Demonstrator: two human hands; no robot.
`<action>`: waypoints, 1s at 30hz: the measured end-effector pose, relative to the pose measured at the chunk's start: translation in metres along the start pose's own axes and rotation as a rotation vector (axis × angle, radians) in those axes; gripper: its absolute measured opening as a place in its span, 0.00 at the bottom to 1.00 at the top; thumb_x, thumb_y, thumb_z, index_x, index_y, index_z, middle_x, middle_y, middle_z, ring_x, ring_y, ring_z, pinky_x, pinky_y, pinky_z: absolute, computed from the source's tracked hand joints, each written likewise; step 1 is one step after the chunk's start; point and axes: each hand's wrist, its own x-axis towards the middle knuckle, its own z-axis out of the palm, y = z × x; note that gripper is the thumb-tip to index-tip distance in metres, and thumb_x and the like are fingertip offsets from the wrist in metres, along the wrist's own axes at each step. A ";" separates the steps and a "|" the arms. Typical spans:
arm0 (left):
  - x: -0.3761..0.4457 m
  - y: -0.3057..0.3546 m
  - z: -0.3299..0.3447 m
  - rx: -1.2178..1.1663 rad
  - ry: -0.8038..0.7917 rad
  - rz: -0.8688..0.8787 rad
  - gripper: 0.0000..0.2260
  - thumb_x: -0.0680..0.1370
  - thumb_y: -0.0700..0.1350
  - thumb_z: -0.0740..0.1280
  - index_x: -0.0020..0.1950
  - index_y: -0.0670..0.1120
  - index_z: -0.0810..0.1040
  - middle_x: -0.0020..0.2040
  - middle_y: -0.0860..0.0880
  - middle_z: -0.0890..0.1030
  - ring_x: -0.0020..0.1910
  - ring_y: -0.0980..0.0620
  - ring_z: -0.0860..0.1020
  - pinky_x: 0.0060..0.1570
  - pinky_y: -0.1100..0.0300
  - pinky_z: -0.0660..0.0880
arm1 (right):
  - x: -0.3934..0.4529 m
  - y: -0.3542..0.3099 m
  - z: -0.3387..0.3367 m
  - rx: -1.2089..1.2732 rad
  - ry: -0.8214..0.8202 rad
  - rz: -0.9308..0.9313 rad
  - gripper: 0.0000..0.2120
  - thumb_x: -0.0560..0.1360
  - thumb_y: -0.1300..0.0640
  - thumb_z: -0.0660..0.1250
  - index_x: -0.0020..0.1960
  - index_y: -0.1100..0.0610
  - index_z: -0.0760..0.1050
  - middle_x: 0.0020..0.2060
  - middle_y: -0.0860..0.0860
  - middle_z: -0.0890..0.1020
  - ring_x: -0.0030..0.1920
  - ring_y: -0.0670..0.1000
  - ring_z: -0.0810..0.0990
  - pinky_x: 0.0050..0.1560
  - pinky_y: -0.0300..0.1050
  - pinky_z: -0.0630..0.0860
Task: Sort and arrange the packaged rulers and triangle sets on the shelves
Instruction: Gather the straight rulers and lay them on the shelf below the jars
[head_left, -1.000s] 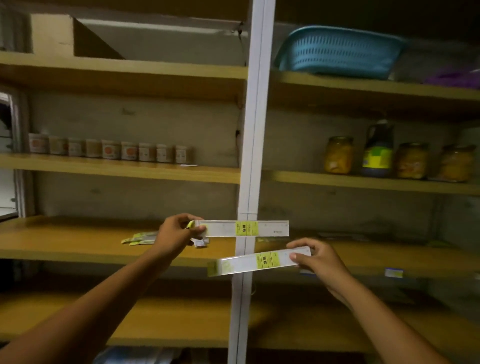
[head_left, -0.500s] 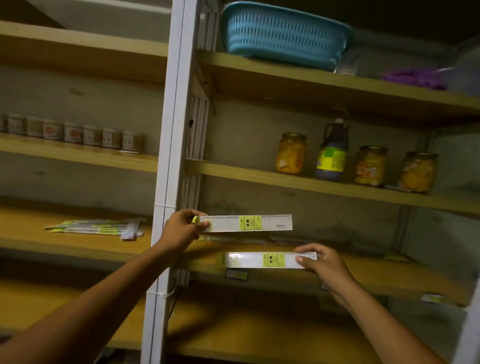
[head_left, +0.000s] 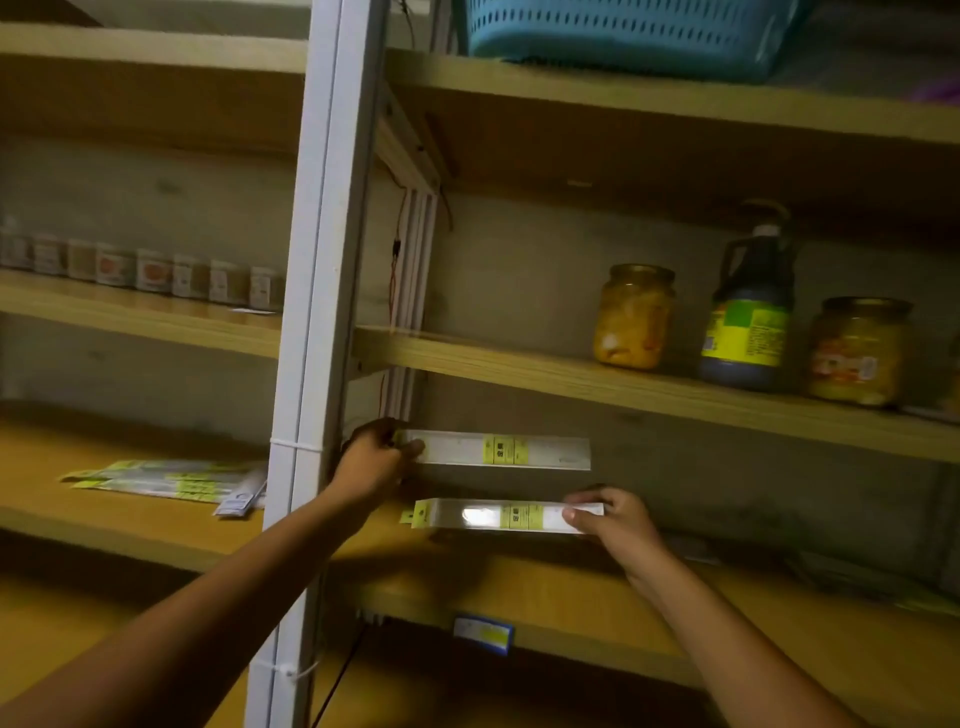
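Both rulers now sit over the right bay — left hand (head_left: 371, 462) pinching upper ruler (head_left: 501, 450), right hand (head_left: 615, 519) lower ruler (head_left: 506, 516).

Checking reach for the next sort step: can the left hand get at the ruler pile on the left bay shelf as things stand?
Probably not directly. The left hand already holds a packaged ruler in its grip, and the white upright post stands between it and the ruler pile. It would need to back out around the post first.

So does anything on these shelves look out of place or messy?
Mildly. The packets on the left shelf lie in a loose, skewed pile, with one small packet near the front edge. Each of the two hands holds a packaged ruler. The jars stand upright.
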 end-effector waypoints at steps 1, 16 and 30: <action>0.007 -0.001 0.004 0.005 0.010 0.003 0.09 0.78 0.42 0.66 0.58 0.44 0.74 0.51 0.44 0.78 0.44 0.50 0.78 0.38 0.60 0.74 | 0.010 0.000 0.003 -0.003 -0.010 -0.009 0.08 0.72 0.64 0.73 0.49 0.55 0.81 0.49 0.52 0.84 0.51 0.52 0.82 0.54 0.49 0.80; 0.035 -0.026 0.009 0.100 0.165 -0.080 0.10 0.78 0.40 0.66 0.59 0.42 0.75 0.52 0.42 0.79 0.46 0.47 0.79 0.38 0.61 0.75 | 0.101 0.042 0.023 -0.605 -0.134 -0.107 0.04 0.75 0.52 0.70 0.49 0.47 0.83 0.44 0.43 0.81 0.38 0.35 0.73 0.26 0.25 0.66; 0.021 -0.030 0.019 0.064 0.261 -0.138 0.11 0.78 0.33 0.64 0.60 0.38 0.75 0.54 0.41 0.75 0.40 0.52 0.76 0.27 0.72 0.74 | 0.110 0.075 0.025 -0.700 -0.250 -0.180 0.07 0.76 0.55 0.67 0.52 0.51 0.83 0.49 0.47 0.80 0.53 0.48 0.79 0.52 0.39 0.75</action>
